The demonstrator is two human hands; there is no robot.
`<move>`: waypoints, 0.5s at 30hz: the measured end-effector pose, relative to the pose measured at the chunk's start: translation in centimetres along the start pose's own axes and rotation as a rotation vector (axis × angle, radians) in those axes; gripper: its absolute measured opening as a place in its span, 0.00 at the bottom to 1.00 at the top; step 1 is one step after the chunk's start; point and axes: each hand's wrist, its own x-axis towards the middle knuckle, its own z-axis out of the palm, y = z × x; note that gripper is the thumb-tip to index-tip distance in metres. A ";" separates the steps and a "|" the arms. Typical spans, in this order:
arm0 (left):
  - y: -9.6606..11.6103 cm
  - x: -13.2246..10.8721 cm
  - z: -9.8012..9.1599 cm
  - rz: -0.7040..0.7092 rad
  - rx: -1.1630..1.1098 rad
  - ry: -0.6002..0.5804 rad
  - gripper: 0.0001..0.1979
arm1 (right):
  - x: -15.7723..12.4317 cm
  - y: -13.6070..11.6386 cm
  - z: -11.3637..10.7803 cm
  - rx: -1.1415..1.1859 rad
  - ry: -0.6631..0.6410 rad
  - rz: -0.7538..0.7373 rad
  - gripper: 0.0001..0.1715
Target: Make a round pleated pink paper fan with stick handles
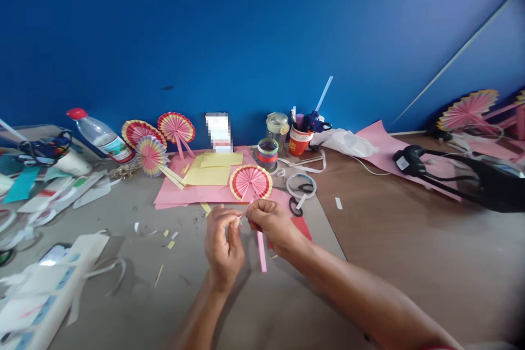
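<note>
My left hand (223, 243) and my right hand (268, 224) meet in front of me, both with fingers closed in a pinch. A thin pale pink strip (241, 216) shows between the fingertips; most of it is hidden. Just beyond the hands lies a folded paper fan (251, 179), pink with a red and yellow rim. A pink paper stick (261, 254) extends below my right hand toward me; whether it joins the fan is hidden by that hand.
Behind the fan lie pink sheets (168, 194) and yellow paper (209, 175). Finished-looking fans (176, 127) lean at the back left near a bottle (102, 136). A tape roll (301, 186), black-handled scissors (295, 206) and a red cup (299, 142) are to the right.
</note>
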 end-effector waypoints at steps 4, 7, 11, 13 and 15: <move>-0.1 -0.2 0.3 -0.001 0.019 0.018 0.08 | 0.2 0.3 0.5 0.062 0.002 0.029 0.08; 0.3 0.0 0.2 -0.001 0.021 0.026 0.06 | 0.9 0.7 0.2 0.165 -0.017 0.060 0.09; 0.7 0.8 -0.8 -0.104 -0.031 0.307 0.04 | 2.3 0.5 -1.8 0.256 0.059 0.095 0.12; 0.2 1.1 -1.2 -0.282 -0.063 0.353 0.06 | 2.5 -0.3 -2.9 0.263 0.065 0.073 0.12; -0.7 1.2 -1.3 -0.515 -0.174 0.224 0.09 | 2.3 -1.5 -3.4 0.215 0.043 -0.061 0.13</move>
